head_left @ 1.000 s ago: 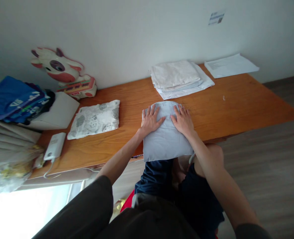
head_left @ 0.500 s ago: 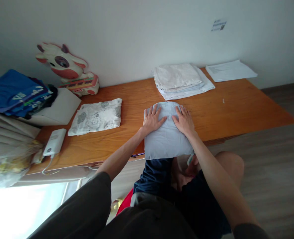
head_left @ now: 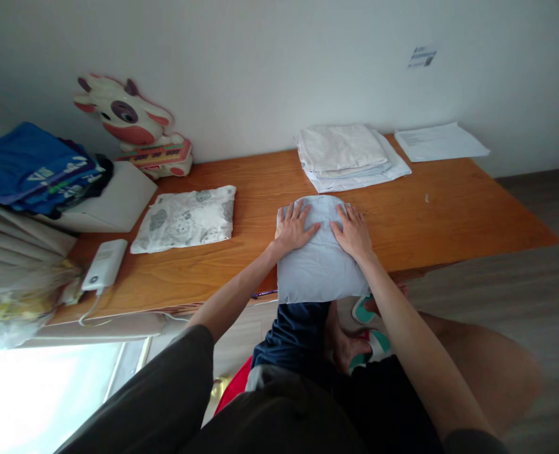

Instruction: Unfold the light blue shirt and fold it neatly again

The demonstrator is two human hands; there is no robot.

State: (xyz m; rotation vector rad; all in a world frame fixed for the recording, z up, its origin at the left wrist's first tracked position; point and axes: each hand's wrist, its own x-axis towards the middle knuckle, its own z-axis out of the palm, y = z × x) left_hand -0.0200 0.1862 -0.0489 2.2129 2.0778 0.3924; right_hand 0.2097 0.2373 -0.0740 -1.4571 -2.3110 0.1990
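Observation:
A light grey-blue piece of cloth lies flat over the front of the wooden table, its lower part hanging past the edge above my lap. My left hand rests on its left side, palm down with fingers spread. On the right side my right hand lies flat too, fingers spread and pointing away from me. Neither hand grips the fabric. Left of my hands is a folded white cloth with grey animal prints. Behind them sits a stack of folded white cloths.
Papers lie at the back right by the wall. At the left stand a cow-shaped toy keyboard, a white box with blue clothing on top, and a white device with a cable. Slippers are on the floor below.
Both hands stay flat on the grey-blue cloth, almost unmoved. My bare leg at the right has swung outward, showing more of the slippers. The view has shifted slightly.

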